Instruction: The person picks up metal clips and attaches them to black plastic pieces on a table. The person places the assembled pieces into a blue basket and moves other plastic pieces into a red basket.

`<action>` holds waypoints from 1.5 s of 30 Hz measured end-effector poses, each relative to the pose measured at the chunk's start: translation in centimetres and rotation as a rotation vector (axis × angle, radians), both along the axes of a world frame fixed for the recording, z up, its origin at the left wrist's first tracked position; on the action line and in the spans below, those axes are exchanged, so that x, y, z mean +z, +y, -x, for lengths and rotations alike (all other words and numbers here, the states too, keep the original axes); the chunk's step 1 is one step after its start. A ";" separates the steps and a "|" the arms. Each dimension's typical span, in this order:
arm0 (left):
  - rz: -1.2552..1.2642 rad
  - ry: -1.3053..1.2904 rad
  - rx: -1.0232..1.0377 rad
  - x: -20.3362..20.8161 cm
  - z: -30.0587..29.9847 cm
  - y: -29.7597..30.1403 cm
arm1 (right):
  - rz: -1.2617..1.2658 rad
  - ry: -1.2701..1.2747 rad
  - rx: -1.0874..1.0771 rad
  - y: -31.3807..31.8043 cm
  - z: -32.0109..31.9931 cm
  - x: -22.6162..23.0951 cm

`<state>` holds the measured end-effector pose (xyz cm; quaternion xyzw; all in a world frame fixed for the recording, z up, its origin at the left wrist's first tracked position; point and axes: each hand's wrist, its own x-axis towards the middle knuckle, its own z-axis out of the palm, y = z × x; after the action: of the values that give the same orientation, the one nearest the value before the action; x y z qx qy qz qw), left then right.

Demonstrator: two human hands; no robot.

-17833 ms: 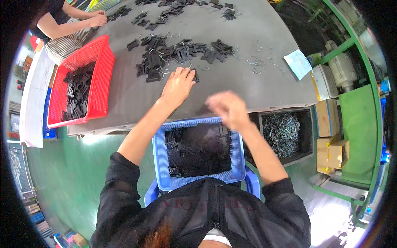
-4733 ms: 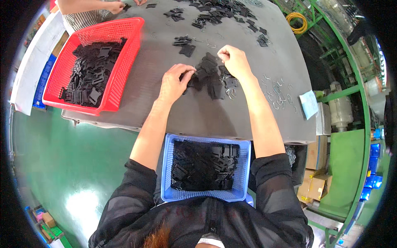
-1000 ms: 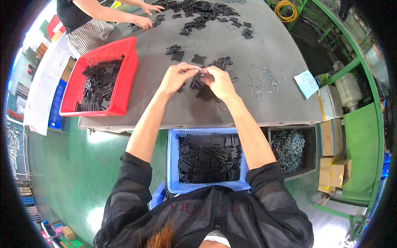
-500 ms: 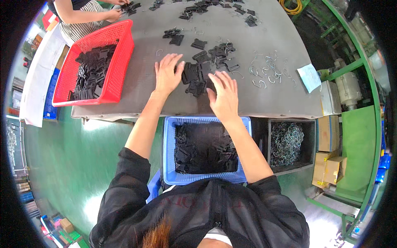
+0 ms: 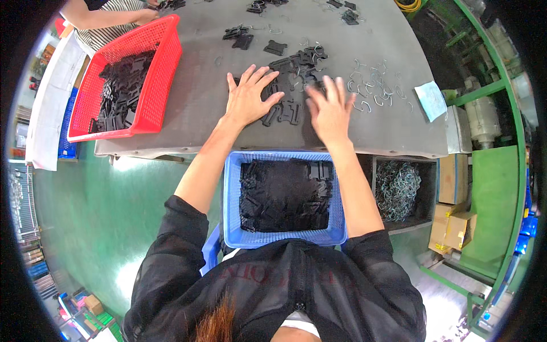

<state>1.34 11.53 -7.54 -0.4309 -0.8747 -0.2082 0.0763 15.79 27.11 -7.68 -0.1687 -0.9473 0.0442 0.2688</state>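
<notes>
My left hand (image 5: 248, 98) is spread over the table, its fingertips and thumb at the edge of a loose pile of flat black plastic pieces (image 5: 289, 113). My right hand (image 5: 331, 114) hovers at the pile's right side, fingers apart and somewhat blurred, with nothing visible in it. More black pieces with bent metal hooks among them lie just beyond both hands. Loose silvery wire hooks (image 5: 373, 85) are scattered to the right of my right hand. Below my forearms, a blue plastic basket (image 5: 229, 194) holds many black pieces.
A red basket (image 5: 169, 74) of black pieces stands at the table's left edge. Beside it works another person, a hand (image 5: 147, 16) near more pieces. A dark bin (image 5: 424, 196) of wire hooks is right of the blue basket. A light-blue mask (image 5: 431, 101) lies on the grey table (image 5: 199, 117).
My right hand has moved right, and my left hand has shifted right with its fingers spread toward the pile. The black pieces between them lie differently. The whole view has tilted slightly.
</notes>
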 end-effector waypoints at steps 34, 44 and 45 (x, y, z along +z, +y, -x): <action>-0.404 -0.065 0.393 -0.8 14.9 4.1 | 0.390 0.003 0.039 1.5 4.8 1.6; -0.520 -0.166 0.120 2.6 11.8 4.8 | 0.796 0.170 0.098 4.8 1.2 6.7; -0.458 -0.157 0.116 2.4 11.4 5.4 | 0.790 0.184 0.049 5.5 0.7 6.5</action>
<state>-10.03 16.89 -5.19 -0.3341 -0.8311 -0.4293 0.1157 15.13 32.57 -1.20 -0.2315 -0.8332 0.4262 0.2656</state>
